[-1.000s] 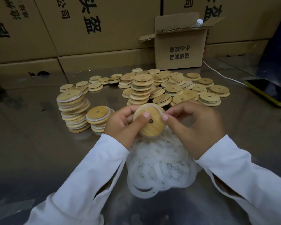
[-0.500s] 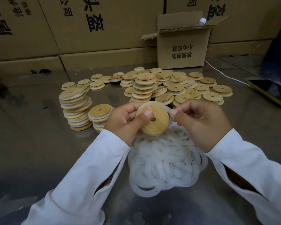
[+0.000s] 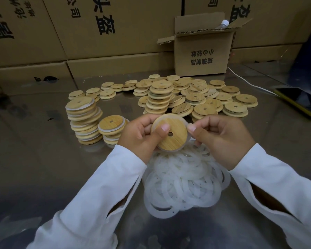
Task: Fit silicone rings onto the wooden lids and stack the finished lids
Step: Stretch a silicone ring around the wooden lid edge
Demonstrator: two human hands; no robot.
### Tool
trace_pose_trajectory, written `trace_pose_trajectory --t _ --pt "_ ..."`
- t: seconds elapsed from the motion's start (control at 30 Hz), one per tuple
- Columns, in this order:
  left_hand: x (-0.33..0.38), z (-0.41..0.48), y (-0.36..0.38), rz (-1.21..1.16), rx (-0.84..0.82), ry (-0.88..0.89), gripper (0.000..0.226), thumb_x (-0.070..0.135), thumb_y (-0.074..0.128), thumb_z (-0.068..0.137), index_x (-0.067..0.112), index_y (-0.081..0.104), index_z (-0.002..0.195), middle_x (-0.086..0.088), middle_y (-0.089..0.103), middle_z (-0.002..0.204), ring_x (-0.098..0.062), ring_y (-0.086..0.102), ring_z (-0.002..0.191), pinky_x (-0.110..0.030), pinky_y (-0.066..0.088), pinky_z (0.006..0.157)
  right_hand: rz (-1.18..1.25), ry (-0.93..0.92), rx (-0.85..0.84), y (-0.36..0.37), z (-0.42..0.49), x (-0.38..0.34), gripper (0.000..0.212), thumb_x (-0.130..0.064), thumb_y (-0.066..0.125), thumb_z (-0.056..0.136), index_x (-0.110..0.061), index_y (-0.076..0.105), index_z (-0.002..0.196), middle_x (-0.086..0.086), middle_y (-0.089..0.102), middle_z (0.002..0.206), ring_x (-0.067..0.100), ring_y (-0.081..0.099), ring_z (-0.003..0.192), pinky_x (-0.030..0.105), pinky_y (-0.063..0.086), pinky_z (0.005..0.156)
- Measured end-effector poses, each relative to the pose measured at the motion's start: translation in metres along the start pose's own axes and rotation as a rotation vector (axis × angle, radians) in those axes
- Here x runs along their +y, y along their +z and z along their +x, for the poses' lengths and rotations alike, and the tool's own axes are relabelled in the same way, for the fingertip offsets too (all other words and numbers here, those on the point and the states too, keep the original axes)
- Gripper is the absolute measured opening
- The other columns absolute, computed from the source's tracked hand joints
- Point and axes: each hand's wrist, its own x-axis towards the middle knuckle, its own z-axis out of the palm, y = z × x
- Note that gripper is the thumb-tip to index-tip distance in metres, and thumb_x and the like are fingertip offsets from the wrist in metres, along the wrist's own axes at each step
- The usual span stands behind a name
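Head view: lid (image 3: 172,139) is held just above the ring pile (image 3: 183,184); left grip (image 3: 138,137) grasps it, thumb on the face; right grip (image 3: 221,139) has slid off the face to the lid's edge and now pinches the silicone ring (image 3: 169,150) there; ring looks nearly seated all round, so fitting is almost done; finished stacks (image 3: 83,121) stand left of the pile; bare lids (image 3: 196,97) lie beyond it on the surface (image 3: 43,168).

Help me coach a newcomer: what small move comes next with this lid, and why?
Probably slide the right hand along the rim, seating the silicone ring: it pinches the ring at the right edge of the wooden lid, which the left hand grips.
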Motion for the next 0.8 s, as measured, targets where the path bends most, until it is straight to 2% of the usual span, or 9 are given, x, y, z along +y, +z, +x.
trace_pose_trajectory --t 0.13,0.33,0.53,0.7,0.8 --pt "0.0013 -0.0005 0.0000 0.032 -0.004 0.041 0.027 0.023 0.059 0.069 0.010 0.063 0.092 0.002 0.071 0.065 -0.009 0.067 0.064 -0.022 0.053 0.055 0.044 0.015 0.015 0.0015 -0.0002 0.0018 0.013 -0.010 0.065 0.080 -0.011 0.064 0.068 -0.008 0.062 0.049 0.000 0.057 0.049 0.009 0.046 0.054" --pt "0.0004 0.0002 -0.0008 0.032 0.006 0.044 0.026 0.025 0.059 0.068 0.013 0.064 0.090 0.003 0.071 0.065 -0.010 0.067 0.064 -0.024 0.055 0.056 -0.017 -0.082 0.081 0.0038 -0.0026 0.0035 0.017 -0.012 0.066 0.079 -0.021 0.062 0.065 -0.005 0.064 0.063 0.009 0.060 0.064 0.019 0.050 0.064" --pt "-0.0003 0.0010 -0.0010 0.024 0.010 0.030 0.026 0.024 0.060 0.068 0.012 0.064 0.091 0.001 0.071 0.066 -0.013 0.067 0.065 -0.029 0.056 0.060 -0.074 -0.107 0.091 0.0054 -0.0037 0.0055 0.019 -0.010 0.063 0.082 -0.021 0.059 0.068 -0.005 0.062 0.064 0.005 0.057 0.061 0.012 0.047 0.059" --pt "-0.0019 0.0016 0.0003 -0.021 0.008 -0.020 0.029 0.023 0.061 0.066 0.010 0.065 0.091 -0.004 0.072 0.071 -0.019 0.068 0.071 -0.036 0.057 0.065 -0.106 -0.073 0.130 0.0060 -0.0026 0.0064 0.018 -0.014 0.063 0.082 -0.023 0.059 0.067 -0.006 0.062 0.065 0.007 0.057 0.061 0.011 0.046 0.057" --pt "-0.0012 0.0021 -0.0004 -0.021 0.009 -0.021 0.027 0.023 0.061 0.067 0.010 0.065 0.091 -0.002 0.071 0.069 -0.017 0.068 0.068 -0.033 0.058 0.062 -0.069 -0.068 0.105 0.0051 -0.0021 0.0035 0.017 -0.015 0.064 0.081 -0.023 0.060 0.067 -0.007 0.063 0.063 0.007 0.058 0.062 0.014 0.047 0.059"
